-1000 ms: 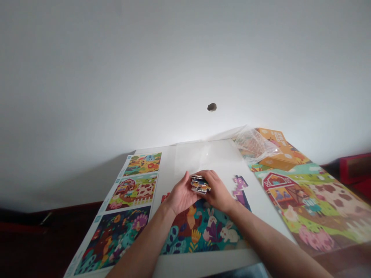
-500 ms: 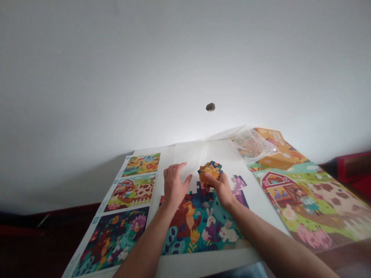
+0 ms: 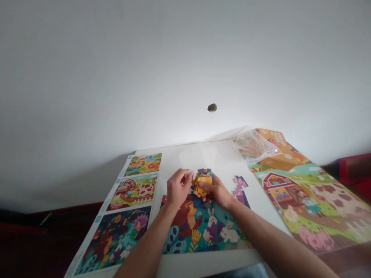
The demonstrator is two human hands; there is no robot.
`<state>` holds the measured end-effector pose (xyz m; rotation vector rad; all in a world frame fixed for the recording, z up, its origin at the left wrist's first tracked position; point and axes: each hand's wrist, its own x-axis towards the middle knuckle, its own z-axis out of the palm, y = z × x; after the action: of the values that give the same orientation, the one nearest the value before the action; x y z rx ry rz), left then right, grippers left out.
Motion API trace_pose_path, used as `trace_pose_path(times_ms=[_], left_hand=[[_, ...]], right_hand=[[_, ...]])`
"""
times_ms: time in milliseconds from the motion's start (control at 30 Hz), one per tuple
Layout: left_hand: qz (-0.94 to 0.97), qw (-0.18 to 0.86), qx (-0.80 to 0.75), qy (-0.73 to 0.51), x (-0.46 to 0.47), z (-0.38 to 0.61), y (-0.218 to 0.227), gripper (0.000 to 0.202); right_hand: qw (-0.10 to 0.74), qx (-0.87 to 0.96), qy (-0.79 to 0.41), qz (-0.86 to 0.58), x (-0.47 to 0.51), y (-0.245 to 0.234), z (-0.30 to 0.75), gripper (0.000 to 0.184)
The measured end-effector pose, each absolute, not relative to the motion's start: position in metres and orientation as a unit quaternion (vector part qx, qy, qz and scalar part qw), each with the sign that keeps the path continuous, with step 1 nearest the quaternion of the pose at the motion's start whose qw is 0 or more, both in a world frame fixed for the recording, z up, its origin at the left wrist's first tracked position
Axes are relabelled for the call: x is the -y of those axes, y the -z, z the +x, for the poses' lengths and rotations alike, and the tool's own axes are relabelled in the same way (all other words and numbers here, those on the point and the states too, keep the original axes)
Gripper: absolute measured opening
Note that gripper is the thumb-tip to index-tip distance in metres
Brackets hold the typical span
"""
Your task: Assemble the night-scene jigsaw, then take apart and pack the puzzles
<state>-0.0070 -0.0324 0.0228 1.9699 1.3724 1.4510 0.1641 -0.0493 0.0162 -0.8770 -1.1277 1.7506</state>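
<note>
While holding a loose stack of yellow-and-blue cardboard puzzle pieces [image 3: 204,180] in the right hand [image 3: 219,192] over a teal, illustrated cardboard puzzle [image 3: 203,227], had the left hand [image 3: 176,190] curled, could not tell whether pinching anything; seemed light, stiff, slide-prone, best gripped by edges.

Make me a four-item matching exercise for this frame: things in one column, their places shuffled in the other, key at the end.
Things
1. Stack of puzzle pieces
2. Clear plastic bag
3. Column of three small pictures
4. Dark hole

Places
A. Along the left side of the white table
B. In the wall, beyond the table's far edge
C. In the right hand
D. At the table's far right, overlapping the orange box in this view

Right pairs: 1-C, 2-D, 3-A, 4-B
</note>
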Motion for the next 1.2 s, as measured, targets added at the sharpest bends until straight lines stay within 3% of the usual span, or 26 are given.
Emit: trace_pose_path(times_ms=[267,433,567,633,733,933,1100,1200], left_hand=[[0.735,0.233,-0.413,-0.485,0.041,-0.005,-0.025,0.009],[0.814,0.272,-0.317,-0.403,0.051,0.005,-0.020,0.017],[0.830,0.285,-0.297,-0.376,0.055,0.011,-0.016,0.019],[0.814,0.308,-0.304,-0.387,0.055,0.012,-0.015,0.018],[0.796,0.331,-0.315,-0.396,0.054,0.013,-0.015,0.017],[0.782,0.359,-0.313,-0.401,0.054,0.016,-0.013,0.017],[0.767,0.374,-0.328,-0.406,0.053,0.014,-0.015,0.015],[0.769,0.371,-0.335,-0.399,0.052,0.011,-0.016,0.014]], right_hand=[[0.476,0.415,-0.664,-0.400,0.040,-0.012,0.166,0.035],[0.527,0.426,-0.589,-0.440,0.032,-0.007,0.168,0.038],[0.528,0.482,-0.530,-0.456,0.023,-0.004,0.174,0.030],[0.524,0.511,-0.484,-0.480,0.022,-0.003,0.178,0.031],[0.509,0.580,-0.370,-0.517,0.023,-0.005,0.182,0.048],[0.415,0.718,-0.137,-0.542,0.027,-0.012,0.180,0.054],[0.342,0.768,-0.184,-0.508,0.025,-0.003,0.178,0.057],[0.374,0.779,-0.230,-0.447,0.026,0.004,0.183,0.079]])
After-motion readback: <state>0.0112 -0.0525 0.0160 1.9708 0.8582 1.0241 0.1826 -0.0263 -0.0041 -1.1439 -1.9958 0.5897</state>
